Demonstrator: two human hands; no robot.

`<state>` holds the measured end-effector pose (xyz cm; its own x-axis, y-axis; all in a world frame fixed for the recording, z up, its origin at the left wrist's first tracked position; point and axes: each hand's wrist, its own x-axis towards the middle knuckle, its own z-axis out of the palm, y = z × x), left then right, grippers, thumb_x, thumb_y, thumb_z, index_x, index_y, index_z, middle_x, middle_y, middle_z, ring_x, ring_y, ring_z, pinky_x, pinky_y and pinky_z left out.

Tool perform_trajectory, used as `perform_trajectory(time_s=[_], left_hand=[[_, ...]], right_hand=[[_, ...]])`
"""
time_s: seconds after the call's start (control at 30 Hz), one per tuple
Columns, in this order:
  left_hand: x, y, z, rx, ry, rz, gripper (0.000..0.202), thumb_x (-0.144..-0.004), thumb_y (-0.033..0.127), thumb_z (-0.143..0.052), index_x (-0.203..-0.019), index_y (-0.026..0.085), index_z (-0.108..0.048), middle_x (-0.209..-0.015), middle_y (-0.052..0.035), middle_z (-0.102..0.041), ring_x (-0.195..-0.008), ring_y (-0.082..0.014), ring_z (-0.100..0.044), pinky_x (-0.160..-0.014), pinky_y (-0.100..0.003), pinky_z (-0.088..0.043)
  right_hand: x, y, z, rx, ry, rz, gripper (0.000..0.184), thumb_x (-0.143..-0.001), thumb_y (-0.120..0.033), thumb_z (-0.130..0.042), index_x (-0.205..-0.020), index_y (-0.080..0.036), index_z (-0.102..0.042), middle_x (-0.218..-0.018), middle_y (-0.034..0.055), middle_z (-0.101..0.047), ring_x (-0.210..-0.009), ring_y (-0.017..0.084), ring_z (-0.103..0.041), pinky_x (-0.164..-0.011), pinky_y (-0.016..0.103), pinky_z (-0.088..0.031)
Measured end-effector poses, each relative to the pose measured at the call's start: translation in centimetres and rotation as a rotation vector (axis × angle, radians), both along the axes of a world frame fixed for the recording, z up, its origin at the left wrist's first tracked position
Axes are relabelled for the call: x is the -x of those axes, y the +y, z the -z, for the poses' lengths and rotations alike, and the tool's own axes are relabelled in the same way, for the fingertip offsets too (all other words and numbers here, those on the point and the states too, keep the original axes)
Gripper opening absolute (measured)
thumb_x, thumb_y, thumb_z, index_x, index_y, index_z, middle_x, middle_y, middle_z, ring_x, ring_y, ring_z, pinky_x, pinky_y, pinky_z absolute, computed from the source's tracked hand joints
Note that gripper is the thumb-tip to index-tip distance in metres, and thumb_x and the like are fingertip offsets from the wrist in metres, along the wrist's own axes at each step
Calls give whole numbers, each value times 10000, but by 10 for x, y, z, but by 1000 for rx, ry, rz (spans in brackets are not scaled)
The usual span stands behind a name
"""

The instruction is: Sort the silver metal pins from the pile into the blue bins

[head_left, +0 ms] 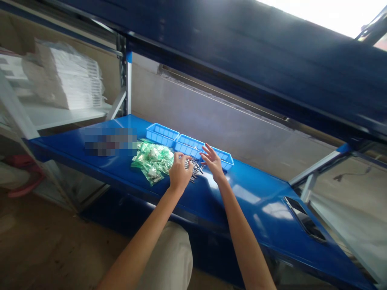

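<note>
A heap of small, shiny, rod-like metal pieces [197, 168] lies on the blue tabletop [242, 189]; their exact kind is too small to tell. My left hand [180, 172] is curled at the heap's left edge, and its fingers partly hide what they grip. Just right of the heap, my right hand [213, 162] hovers with fingers spread and nothing visible in them. Green-tinted clear plastic bags [154, 159] with small contents are piled beside my left hand. Behind stand three blue bins in a row: a left bin [161, 139], a middle bin [178, 143] and a right bin [228, 161], partly covered by my right hand.
A dark phone-like slab [305, 219] lies near the table's right end. A blurred-out patch [110, 141] covers something at the left. Overhead runs a dark blue shelf beam [242, 52]. White wrapped stacks [75, 76] sit on a neighbouring shelf at left.
</note>
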<state>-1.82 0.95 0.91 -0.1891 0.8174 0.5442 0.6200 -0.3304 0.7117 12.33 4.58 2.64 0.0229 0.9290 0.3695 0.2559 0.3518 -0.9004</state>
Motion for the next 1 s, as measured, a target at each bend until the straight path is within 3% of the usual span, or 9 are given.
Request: perform_trajectory(time_s=[0.1, 0.23, 0.37, 0.5, 0.8, 1.0], left_hand=[[1, 1, 1, -1, -10, 15, 183, -796, 231, -447, -898, 214, -598, -1014, -56, -498, -747, -153, -567, -512, -225, -424], [1, 0, 0, 3, -27, 21, 174, -797, 228, -446, -884, 203, -595, -1013, -59, -492, -746, -150, -563, -494, -219, -419], [1, 1, 0, 4, -26, 34, 172, -801, 236, -442, -876, 198, -592, -1021, -64, -488, -745, -148, -557, -505, -220, -425], [1, 1, -2, -7, 22, 51, 177, -804, 247, -431, -872, 203, -588, -1023, -63, -490, -769, -156, -558, -506, -219, -422], [2, 4, -2, -9, 170, 58, 200, -795, 254, -422, -859, 186, -599, -1000, -84, -511, -822, -196, -570, -513, -236, -431], [4, 0, -2, -38, 218, 119, 198, -795, 260, -425, -868, 200, -599, -985, -66, -514, -804, -187, -567, -531, -247, -436]], right_hand=[[-5, 1, 5, 29, -95, 63, 379, -724, -404, -535, -1037, -208, -619, -1115, 75, -604, -837, 194, -626, -550, 242, -496], [-16, -2, 10, 35, -368, 373, 316, -722, -408, -517, -888, -194, -680, -897, 63, -679, -647, 173, -627, -584, 281, -481], [-21, -7, 10, 76, -689, 561, 237, -685, -423, -562, -774, -255, -703, -785, 22, -693, -709, 204, -626, -671, 313, -454], [-19, -9, 10, 120, -774, 534, 242, -682, -462, -567, -778, -285, -701, -820, 0, -697, -829, 223, -622, -705, 306, -438], [-7, -14, 16, 122, -794, 469, 299, -662, -501, -605, -837, -272, -686, -856, 3, -696, -816, 209, -626, -672, 275, -437], [-5, -18, 18, 97, -691, 377, 239, -708, -409, -594, -896, -281, -668, -840, -27, -697, -767, 169, -634, -640, 244, -441]])
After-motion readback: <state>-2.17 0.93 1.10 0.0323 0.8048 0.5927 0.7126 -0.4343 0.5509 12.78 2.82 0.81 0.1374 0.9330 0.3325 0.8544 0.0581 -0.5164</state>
